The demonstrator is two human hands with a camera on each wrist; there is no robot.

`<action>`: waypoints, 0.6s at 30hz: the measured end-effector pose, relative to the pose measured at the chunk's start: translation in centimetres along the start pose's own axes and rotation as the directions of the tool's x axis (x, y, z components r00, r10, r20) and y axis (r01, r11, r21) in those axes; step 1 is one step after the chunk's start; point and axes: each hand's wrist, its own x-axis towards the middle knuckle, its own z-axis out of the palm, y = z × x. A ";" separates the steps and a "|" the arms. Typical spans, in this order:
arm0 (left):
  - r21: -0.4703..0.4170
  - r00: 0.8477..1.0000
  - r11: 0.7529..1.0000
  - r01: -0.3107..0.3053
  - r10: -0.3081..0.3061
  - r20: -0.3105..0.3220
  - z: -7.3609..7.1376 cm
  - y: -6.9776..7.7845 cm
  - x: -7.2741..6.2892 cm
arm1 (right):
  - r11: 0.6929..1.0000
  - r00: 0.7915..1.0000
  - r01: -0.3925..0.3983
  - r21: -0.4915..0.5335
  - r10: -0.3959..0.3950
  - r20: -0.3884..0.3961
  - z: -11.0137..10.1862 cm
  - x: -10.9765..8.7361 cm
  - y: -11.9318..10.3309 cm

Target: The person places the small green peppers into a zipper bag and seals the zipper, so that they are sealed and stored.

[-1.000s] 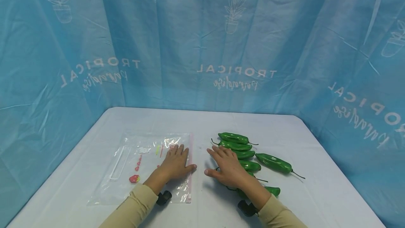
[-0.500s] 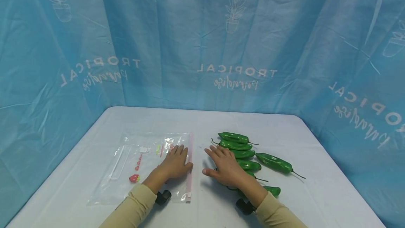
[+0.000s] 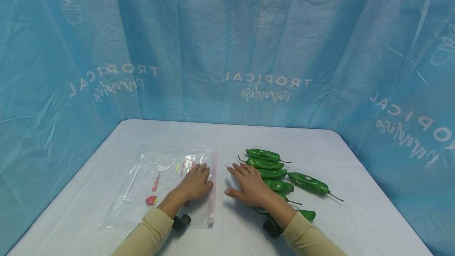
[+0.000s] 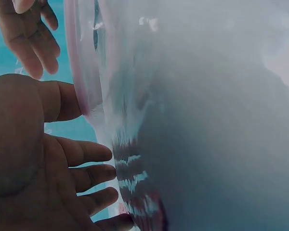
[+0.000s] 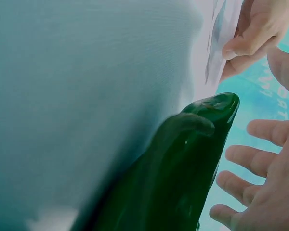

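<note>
A clear plastic zip bag (image 3: 142, 216) with a pink zip edge and small red prints lies flat on the left of the table. My left hand (image 3: 194, 185) rests on its right part, fingers extended. In the left wrist view, the fingertips (image 4: 103, 153) touch the plastic and the thumb meets the pink edge (image 4: 73, 62). To the right, several glossy green peppers (image 3: 279, 186) with thin stems lie in a column. Over their left ends my right hand (image 3: 250, 187) is spread, holding nothing; in the right wrist view, its fingers stand apart from the peppers (image 5: 183, 163).
One green pepper (image 3: 308, 183) lies apart, right of the column. The white table (image 3: 227, 133) has a blue patterned curtain (image 3: 199, 42) behind it and on both sides. Dark wrist cameras (image 3: 182, 222) sit under the wrists.
My left thumb has drawn in toward the fingers, and the near end of the pink edge has shifted slightly. My right hand has moved a little to the left. The peppers have not moved.
</note>
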 end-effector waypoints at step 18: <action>-0.071 1.000 0.997 -0.009 0.008 -0.012 -0.2 -0.6 -0.1 | 1.000 0.997 0.011 -0.022 -0.009 0.075 0.7 1.7 -0.3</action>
